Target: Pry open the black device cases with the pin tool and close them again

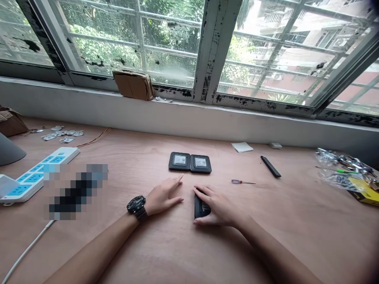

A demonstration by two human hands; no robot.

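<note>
1. Spanning the drive (199, 208), the right hand (217, 207) gripped it edge to edge: fingers over the far edge, thumb at the near one. Pressure: couldn't tell.
2. Drive location: on the surface (166, 252), front and centre, just right of the left hand (162, 197). Looked flat; its underside was hidden.
3. Left hand was open, palm down, fingers spread, holding nothing. Black watch (136, 205) on that wrist.
4. Handling, my read: light, stiff, thin. Shell probably hard, so no squeeze needed; it likely wouldn't flex. Smooth faces could have slid under a dry fingertip.
5. Fragility: moderate guess. Shell seemed sturdy enough, but a drop or a bend was worth avoiding.
6. Best hold: opposite edges, thumb against fingers, about what the right hand had. Edges looked better than the broad face, and that kept pressure off the label.
7. Looks: black, flat, rectangular, rounded corners. Pale label partly showed between the fingers; print unreadable. Right side of the drive was covered by the hand.
8. Reference: left twin (171, 161) and right twin (210, 165) lay side by side farther back, both black-framed with a white label. Same kind, as far as I could tell.
</note>
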